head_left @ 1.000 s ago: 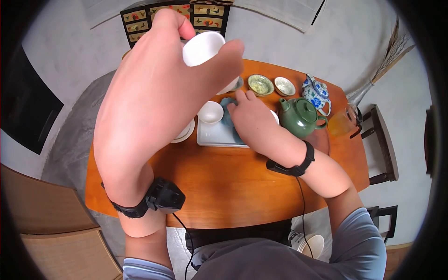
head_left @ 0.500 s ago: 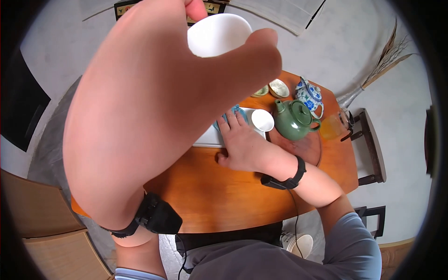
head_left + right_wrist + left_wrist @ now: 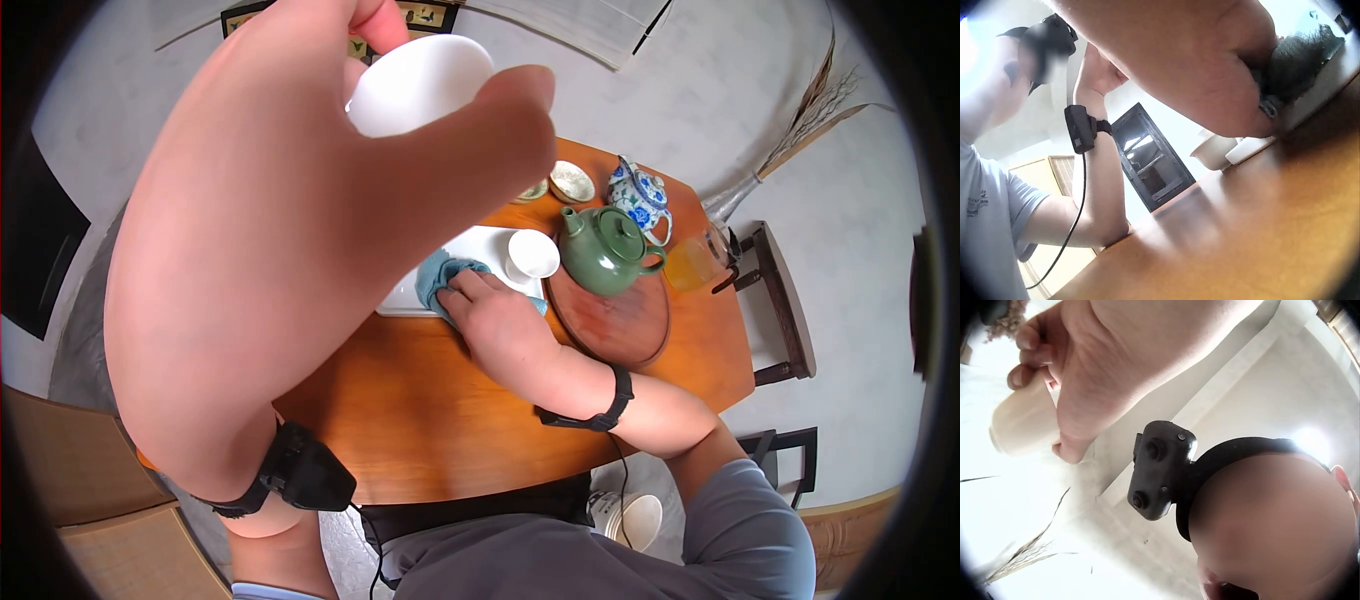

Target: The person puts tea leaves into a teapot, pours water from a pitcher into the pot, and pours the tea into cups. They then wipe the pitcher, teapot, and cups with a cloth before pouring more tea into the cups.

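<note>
Raised close to the head camera, my left hand (image 3: 270,220) grips a white cup (image 3: 420,84) between thumb and fingers. The left wrist view shows that cup (image 3: 1025,419) from its outer side, with the fingers round it. Lower down, my right hand (image 3: 510,330) has its fingers curled into a blue-green cloth (image 3: 440,280) on a white tray (image 3: 400,300). In the right wrist view the cloth (image 3: 1300,65) is bunched under that hand (image 3: 1210,69). A second white cup (image 3: 532,255) stands on the tray just beyond the right hand.
Right of the tray, a green teapot (image 3: 605,255) stands at the edge of a round brown board (image 3: 630,320). Behind are a blue-and-white teapot (image 3: 638,200), a patterned bowl (image 3: 572,182) and a glass jug (image 3: 692,264) of yellow liquid. My left forearm hides the table's left part.
The left hand has come up closer to the head camera with its cup. My right hand, flat with spread fingers half a second ago, now has its fingers bent into the cloth.
</note>
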The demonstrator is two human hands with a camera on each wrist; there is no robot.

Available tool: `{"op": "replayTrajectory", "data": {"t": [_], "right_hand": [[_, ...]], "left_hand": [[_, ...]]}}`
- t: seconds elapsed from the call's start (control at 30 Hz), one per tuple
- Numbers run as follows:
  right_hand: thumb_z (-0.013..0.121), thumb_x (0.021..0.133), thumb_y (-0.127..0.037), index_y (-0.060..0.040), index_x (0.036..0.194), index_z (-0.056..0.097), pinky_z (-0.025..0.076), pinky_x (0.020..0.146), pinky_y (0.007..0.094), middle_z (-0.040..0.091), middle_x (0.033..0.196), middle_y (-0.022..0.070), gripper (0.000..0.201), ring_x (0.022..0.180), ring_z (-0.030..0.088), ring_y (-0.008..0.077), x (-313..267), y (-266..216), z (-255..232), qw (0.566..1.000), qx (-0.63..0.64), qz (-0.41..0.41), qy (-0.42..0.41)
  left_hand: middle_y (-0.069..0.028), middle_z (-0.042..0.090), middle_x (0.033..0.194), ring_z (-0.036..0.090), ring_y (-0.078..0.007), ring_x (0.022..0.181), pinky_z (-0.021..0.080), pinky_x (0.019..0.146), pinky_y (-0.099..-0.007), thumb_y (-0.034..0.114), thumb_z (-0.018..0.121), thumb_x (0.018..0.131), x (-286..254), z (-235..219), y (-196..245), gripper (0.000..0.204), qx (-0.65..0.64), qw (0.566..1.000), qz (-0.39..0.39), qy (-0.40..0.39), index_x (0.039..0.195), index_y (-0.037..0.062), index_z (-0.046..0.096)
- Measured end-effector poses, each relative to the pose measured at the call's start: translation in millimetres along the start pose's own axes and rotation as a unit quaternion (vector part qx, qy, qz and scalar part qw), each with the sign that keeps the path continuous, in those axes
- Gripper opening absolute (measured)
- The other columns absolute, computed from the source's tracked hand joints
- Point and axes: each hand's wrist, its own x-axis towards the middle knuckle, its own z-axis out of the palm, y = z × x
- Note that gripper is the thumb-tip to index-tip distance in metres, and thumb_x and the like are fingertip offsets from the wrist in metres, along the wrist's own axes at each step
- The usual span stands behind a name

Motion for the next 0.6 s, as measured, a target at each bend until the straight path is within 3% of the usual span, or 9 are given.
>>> {"op": "replayTrajectory", "data": {"t": [0.07, 0.13, 0.37, 0.43, 0.47, 0.53, 0.6], "right_hand": [[0.073, 0.077, 0.000, -0.0001, 0.114, 0.069, 0.057, 0.084, 0.0431, 0.062, 0.107, 0.0152, 0.037, 0.101, 0.063, 0.0345, -1, 0, 0, 1.000, 0.007, 0.009, -0.004], [0.074, 0.076, 0.000, -0.0023, 0.107, 0.069, 0.055, 0.080, 0.0424, 0.059, 0.101, 0.0135, 0.031, 0.095, 0.061, 0.0328, 0, 1, -1, 1.000, 0.007, -0.005, 0.012], [0.075, 0.075, 0.000, -0.0035, 0.103, 0.068, 0.055, 0.080, 0.0425, 0.059, 0.100, 0.0137, 0.029, 0.094, 0.060, 0.0335, 0, 2, -7, 0.999, 0.043, 0.000, 0.032], [0.070, 0.076, 0.000, -0.0025, 0.090, 0.064, 0.057, 0.076, 0.0399, 0.060, 0.096, 0.0159, 0.016, 0.096, 0.063, 0.0331, 2, 3, -9, 0.999, 0.022, -0.019, 0.041], [0.070, 0.076, 0.000, -0.0025, 0.090, 0.064, 0.057, 0.076, 0.0399, 0.060, 0.096, 0.0159, 0.016, 0.096, 0.063, 0.0331, 3, 3, -10, 0.999, 0.024, -0.020, 0.041], [0.076, 0.075, -0.001, -0.0041, 0.102, 0.068, 0.056, 0.078, 0.0440, 0.060, 0.096, 0.0135, 0.029, 0.094, 0.063, 0.0333, 5, 7, -12, 1.000, 0.019, -0.003, 0.003], [0.076, 0.075, -0.001, -0.0042, 0.102, 0.067, 0.056, 0.077, 0.0438, 0.060, 0.095, 0.0130, 0.029, 0.093, 0.063, 0.0332, 6, 10, -15, 1.000, 0.013, -0.007, -0.004]], "left_hand": [[0.0005, 0.068, 0.077, 0.054, -0.0002, 0.070, 0.039, 0.058, -0.0196, 0.020, 0.069, 0.101, 0, 1, 0, 0.022, -0.012, 1.000, -0.005, 0.000, 0.107, 0.0057, 0.054], [0.0008, 0.067, 0.076, 0.054, 0.0000, 0.070, 0.038, 0.058, -0.0195, 0.020, 0.069, 0.101, -1, 0, 1, 0.021, 0.007, 1.000, -0.004, -0.010, 0.107, 0.0059, 0.054], [0.0013, 0.068, 0.076, 0.055, 0.0001, 0.069, 0.038, 0.057, -0.0194, 0.019, 0.068, 0.101, -2, 2, 3, 0.020, 0.035, 0.999, -0.003, -0.019, 0.107, 0.0061, 0.054], [0.0013, 0.068, 0.076, 0.056, -0.0003, 0.069, 0.039, 0.057, -0.0191, 0.019, 0.069, 0.101, -8, 12, 5, 0.020, -0.047, 0.998, 0.027, 0.031, 0.107, 0.0064, 0.054], [0.0012, 0.068, 0.076, 0.057, -0.0005, 0.069, 0.039, 0.057, -0.0190, 0.019, 0.069, 0.101, -8, 12, 4, 0.020, -0.073, 0.995, 0.038, 0.047, 0.107, 0.0066, 0.054], [0.0000, 0.069, 0.077, 0.059, -0.0014, 0.071, 0.041, 0.058, -0.0196, 0.019, 0.070, 0.100, -1, 3, 0, 0.021, -0.049, 0.999, 0.004, -0.007, 0.107, 0.0067, 0.055], [-0.0012, 0.070, 0.078, 0.061, -0.0023, 0.072, 0.042, 0.058, -0.0204, 0.020, 0.071, 0.100, -4, 4, 11, 0.022, -0.025, 0.999, 0.001, -0.024, 0.106, 0.0065, 0.055]]}}
